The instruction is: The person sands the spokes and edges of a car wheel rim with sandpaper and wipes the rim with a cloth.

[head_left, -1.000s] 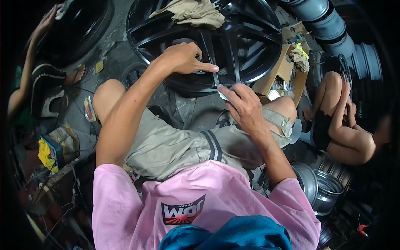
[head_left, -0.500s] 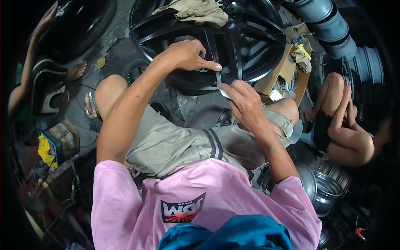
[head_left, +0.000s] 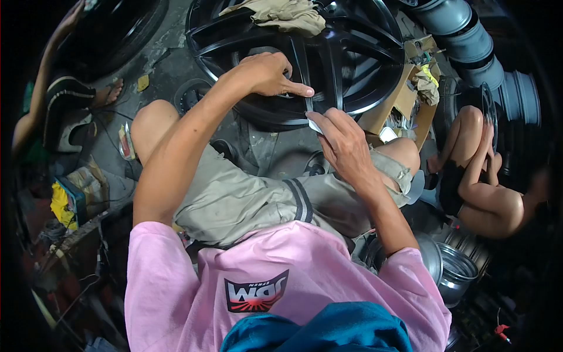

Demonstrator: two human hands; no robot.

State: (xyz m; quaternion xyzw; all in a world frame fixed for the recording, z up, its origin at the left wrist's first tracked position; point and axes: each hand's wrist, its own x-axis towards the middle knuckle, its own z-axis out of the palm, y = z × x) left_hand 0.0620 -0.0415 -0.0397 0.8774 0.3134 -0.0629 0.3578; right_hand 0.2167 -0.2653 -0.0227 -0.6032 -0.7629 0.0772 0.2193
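Observation:
A large black spoked car wheel rim [head_left: 284,120] lies in front of my knees. My left hand [head_left: 268,73] is over its near side, one digit stretched out with its tip at a spoke [head_left: 301,58]. The other fingers of that hand bend down and are partly hidden; nothing shows in its grasp. Just right of that fingertip, at the rim's near edge, my right hand [head_left: 345,141] pinches a small white piece [head_left: 315,125], like folded paper or tape. Its exact kind is unclear. A crumpled tan cloth [head_left: 287,14] rests on the far part of the rim.
A cardboard box [head_left: 392,108] with odds and ends stands right of the rim. Grey wheel barrels [head_left: 472,41] are stacked at the upper right. One person sits at the right holding a thin ring [head_left: 488,108]; another is at the left beside a large dark round object [head_left: 111,41].
The view has shifted slightly. Both hands keep nearly the same places at the spoke; the right hand has turned a little, and more of the white piece's face shows.

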